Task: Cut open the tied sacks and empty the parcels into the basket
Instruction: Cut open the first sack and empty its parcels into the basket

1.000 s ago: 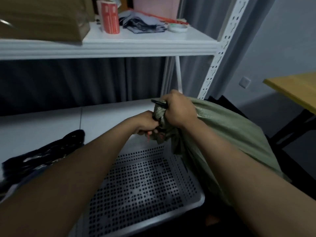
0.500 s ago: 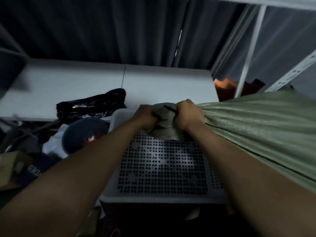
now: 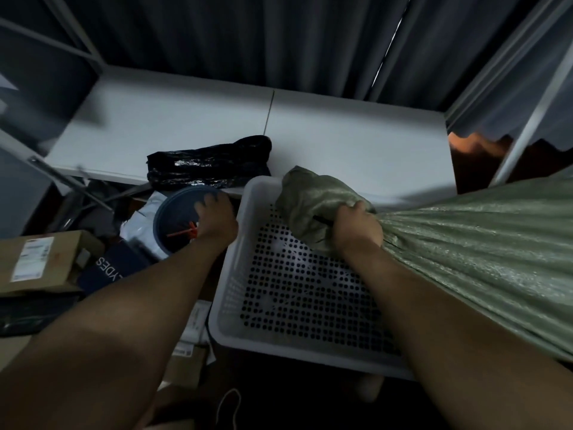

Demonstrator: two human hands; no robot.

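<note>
A green woven sack (image 3: 471, 243) comes in from the right, and its loosened mouth flops over the far edge of the white perforated basket (image 3: 297, 305). My right hand (image 3: 356, 231) grips the sack's bunched neck above the basket, and a thin dark tool (image 3: 322, 219) sticks out of the same grip. My left hand (image 3: 217, 218) is off to the left, over a round blue bin (image 3: 173, 212). It pinches a red tie (image 3: 183, 233) that points into the bin. No parcels show in the basket.
A crumpled black plastic bag (image 3: 210, 162) lies on the low white shelf (image 3: 341, 135) behind the basket. Left of the basket the floor is crowded with a cardboard box (image 3: 37, 262), dark packages and white parcels. Dark curtains hang behind, and shelf uprights stand at the right.
My left hand has left the sack's neck and moved left over the blue bin with the red tie. The sack's mouth now hangs loose. The view has tilted further down.
</note>
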